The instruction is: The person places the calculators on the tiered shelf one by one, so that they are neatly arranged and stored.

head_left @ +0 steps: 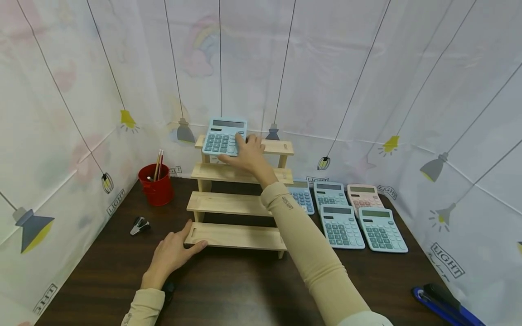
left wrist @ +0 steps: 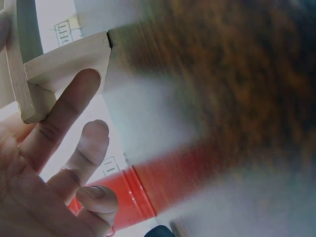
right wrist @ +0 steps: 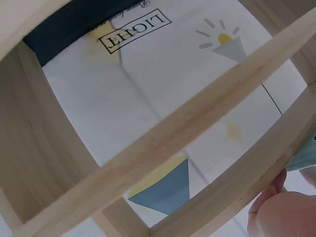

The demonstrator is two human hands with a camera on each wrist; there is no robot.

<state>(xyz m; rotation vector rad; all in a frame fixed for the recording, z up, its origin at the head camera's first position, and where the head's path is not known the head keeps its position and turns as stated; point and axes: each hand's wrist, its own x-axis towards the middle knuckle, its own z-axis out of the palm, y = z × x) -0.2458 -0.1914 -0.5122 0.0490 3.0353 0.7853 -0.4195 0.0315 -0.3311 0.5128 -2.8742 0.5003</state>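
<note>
A pale blue calculator (head_left: 225, 136) is on the top tier of a stepped wooden display stand (head_left: 236, 235), at its left end, keys facing me. My right hand (head_left: 247, 156) holds it by the lower right part, thumb along the bottom edge and one fingertip over the keys. In the right wrist view, a few fingertips (right wrist: 276, 210) show by the top board, beside a corner of the calculator. My left hand (head_left: 171, 253) grips the left end of the lowest tier, thumb at its front edge. From the left wrist, one finger (left wrist: 69, 108) lies against the stand's side; two others stay apart from it.
Several calculators (head_left: 341, 226), blue and one pink (head_left: 364, 198), lie right of the stand. At left are a red bucket (head_left: 158, 186) holding pencils and a staple remover (head_left: 140, 225). A blue-and-black stapler (head_left: 446, 305) lies at front right. Printed curtains surround the dark table (head_left: 228, 290).
</note>
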